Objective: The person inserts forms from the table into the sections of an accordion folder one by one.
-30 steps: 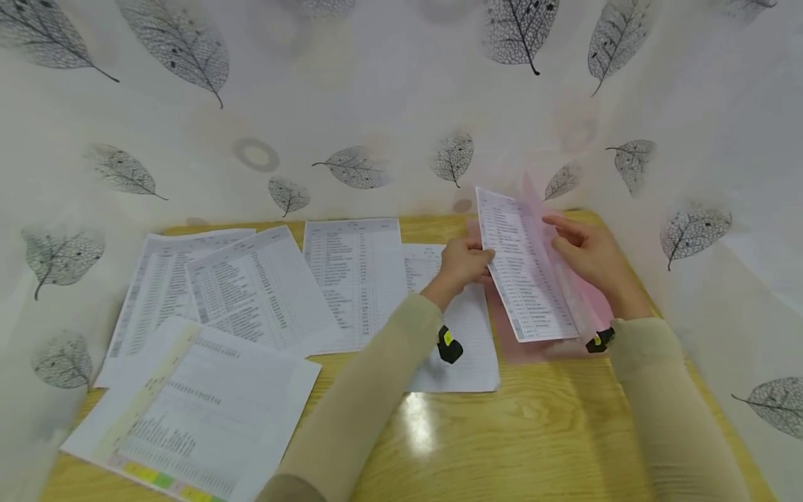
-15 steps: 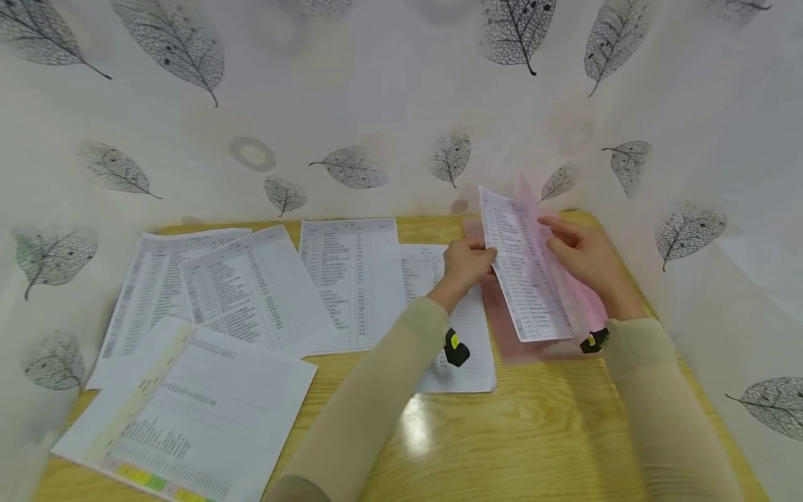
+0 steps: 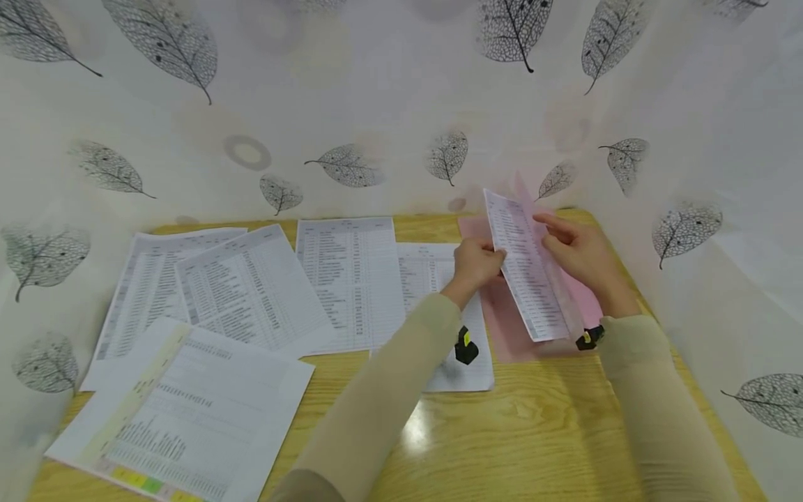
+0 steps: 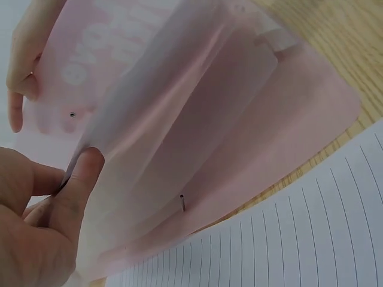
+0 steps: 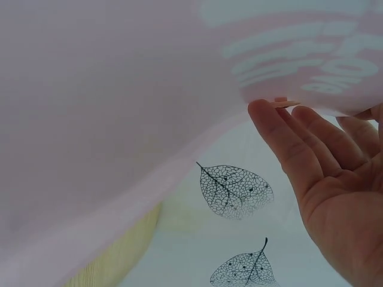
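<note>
At the right of the table, a translucent pink folder (image 3: pixel 502 307) with pale lettering lies with its cover (image 5: pixel 108 119) raised. My left hand (image 3: pixel 478 263) pinches the left edge of a printed sheet (image 3: pixel 527 272) between thumb and fingers, holding it tilted up over the folder. Beside the sheet, my right hand (image 3: pixel 580 254) holds the raised cover's edge at its fingertips, as the right wrist view shows up close. A small dark post (image 4: pixel 182 202) stands on the folder's lower part in the left wrist view. Lined paper (image 4: pixel 287 233) lies alongside.
Several printed sheets (image 3: pixel 351 286) spread over the left and back of the table (image 3: pixel 521 432). A stack with coloured tabs (image 3: pixel 188 418) lies front left. White leaf-patterned fabric (image 3: pixel 376 90) hangs around the table's back and sides.
My left hand and the printed sheet have shifted slightly right, toward the raised cover. My right hand keeps its place at the cover. The head view has drifted a little.
</note>
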A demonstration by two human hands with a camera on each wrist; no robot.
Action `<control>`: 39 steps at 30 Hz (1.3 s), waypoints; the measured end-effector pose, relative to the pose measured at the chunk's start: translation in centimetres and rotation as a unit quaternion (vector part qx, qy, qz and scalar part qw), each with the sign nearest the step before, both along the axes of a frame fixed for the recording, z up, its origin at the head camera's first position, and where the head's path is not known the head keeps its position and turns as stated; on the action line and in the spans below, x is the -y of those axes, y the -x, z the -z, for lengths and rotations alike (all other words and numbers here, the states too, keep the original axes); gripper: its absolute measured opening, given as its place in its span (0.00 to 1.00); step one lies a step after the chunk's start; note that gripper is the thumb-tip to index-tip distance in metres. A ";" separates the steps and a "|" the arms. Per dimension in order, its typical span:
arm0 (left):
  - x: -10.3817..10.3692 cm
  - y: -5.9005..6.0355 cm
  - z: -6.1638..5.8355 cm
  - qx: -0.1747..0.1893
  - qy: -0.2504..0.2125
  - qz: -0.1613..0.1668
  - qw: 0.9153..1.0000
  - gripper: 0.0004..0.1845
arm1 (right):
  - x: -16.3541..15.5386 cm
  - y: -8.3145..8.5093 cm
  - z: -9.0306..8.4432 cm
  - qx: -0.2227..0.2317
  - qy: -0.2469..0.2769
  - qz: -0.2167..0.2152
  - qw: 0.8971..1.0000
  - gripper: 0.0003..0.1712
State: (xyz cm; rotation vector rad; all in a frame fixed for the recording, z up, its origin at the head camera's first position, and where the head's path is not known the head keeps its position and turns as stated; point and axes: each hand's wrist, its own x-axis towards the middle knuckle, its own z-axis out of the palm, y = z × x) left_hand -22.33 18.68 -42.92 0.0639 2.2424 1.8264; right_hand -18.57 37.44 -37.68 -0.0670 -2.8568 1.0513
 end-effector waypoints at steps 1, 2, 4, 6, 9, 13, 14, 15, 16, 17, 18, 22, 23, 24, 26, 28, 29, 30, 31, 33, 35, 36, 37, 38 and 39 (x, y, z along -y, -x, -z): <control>-0.1 0.0 0.1 0.003 -0.006 0.005 1.000 0.08 | 0.0 0.0 0.0 -0.001 0.000 0.000 1.000 0.26; -0.2 0.0 0.2 0.006 -0.012 0.011 1.000 0.09 | 0.0 0.0 0.0 -0.002 0.001 0.001 1.000 0.26; -0.4 0.0 0.3 0.017 -0.030 0.019 0.999 0.09 | -0.1 0.0 0.0 0.000 0.001 0.005 1.000 0.26; -0.3 -0.1 0.3 0.024 -0.034 0.024 0.999 0.10 | -0.2 0.0 -0.1 -0.003 0.006 0.004 1.000 0.26; 0.1 -0.1 0.4 0.041 -0.050 0.036 0.997 0.10 | -0.2 0.1 -0.2 -0.008 0.012 0.000 1.000 0.26; 0.6 -0.2 0.9 0.062 -0.081 0.046 0.994 0.10 | -0.2 0.2 -0.4 -0.003 0.009 -0.002 1.000 0.26; 0.6 -0.2 1.0 0.064 -0.085 0.043 0.993 0.10 | -0.1 0.2 -0.4 0.002 0.008 0.000 1.000 0.26; 0.6 -0.1 1.1 0.066 -0.090 0.039 0.993 0.09 | -0.1 0.2 -0.4 0.007 0.007 0.001 1.000 0.26; 0.5 -0.1 1.3 0.065 -0.091 0.036 0.993 0.09 | -0.1 0.2 -0.4 0.012 0.007 0.003 1.000 0.26; 0.4 -0.1 1.4 0.065 -0.094 0.030 0.993 0.08 | 0.0 0.3 -0.4 0.015 0.006 0.003 1.000 0.26; 0.3 -0.1 1.6 0.064 -0.095 0.025 0.993 0.08 | 0.0 0.3 -0.4 0.017 0.009 0.003 1.000 0.26; -0.3 0.0 2.1 0.064 -0.108 0.007 0.992 0.06 | 0.0 0.3 -0.2 0.017 0.014 0.000 1.000 0.26; -0.3 0.0 2.1 0.062 -0.107 0.004 0.992 0.06 | 0.0 0.3 -0.2 0.016 0.015 0.000 1.000 0.26; -0.4 0.0 2.1 0.062 -0.104 0.002 0.993 0.05 | 0.0 0.3 -0.2 0.015 0.016 -0.001 1.000 0.26; -0.6 -0.1 2.1 0.061 -0.101 0.001 0.993 0.06 | 0.0 0.2 -0.1 0.012 0.020 -0.003 1.000 0.26; -0.7 -0.3 1.9 0.063 -0.097 -0.001 0.993 0.06 | -0.1 0.1 -0.1 0.008 0.022 -0.004 1.000 0.26; -0.6 -0.5 1.8 0.060 -0.093 0.000 0.994 0.06 | -0.1 0.1 -0.1 0.005 0.023 -0.004 1.000 0.26; -0.7 -0.6 1.7 0.059 -0.091 0.000 0.994 0.06 | -0.2 0.1 -0.1 0.003 0.027 -0.005 1.000 0.26; -0.7 -0.6 1.7 0.058 -0.091 -0.001 0.994 0.06 | -0.2 0.1 -0.2 0.002 0.032 -0.006 0.999 0.26; -0.9 -0.7 1.6 0.058 -0.091 -0.004 0.994 0.06 | -0.2 0.0 -0.2 0.004 0.039 -0.005 0.999 0.26; -0.9 -0.7 1.5 0.059 -0.093 -0.005 0.994 0.06 | -0.3 0.0 -0.3 0.008 0.046 -0.004 0.999 0.27; -0.9 -0.7 1.5 0.061 -0.096 -0.006 0.993 0.06 | -0.3 0.0 -0.3 0.009 0.048 -0.004 0.999 0.27; -1.0 -0.7 1.5 0.063 -0.098 -0.007 0.993 0.06 | -0.3 0.0 -0.4 0.012 0.048 -0.002 0.999 0.27; -1.0 -0.7 1.4 0.066 -0.100 -0.008 0.993 0.06 | -0.3 0.1 -0.4 0.015 0.048 -0.001 0.999 0.27; -1.0 -0.7 1.4 0.068 -0.100 -0.008 0.993 0.06 | -0.4 0.1 -0.4 0.018 0.046 0.001 0.999 0.27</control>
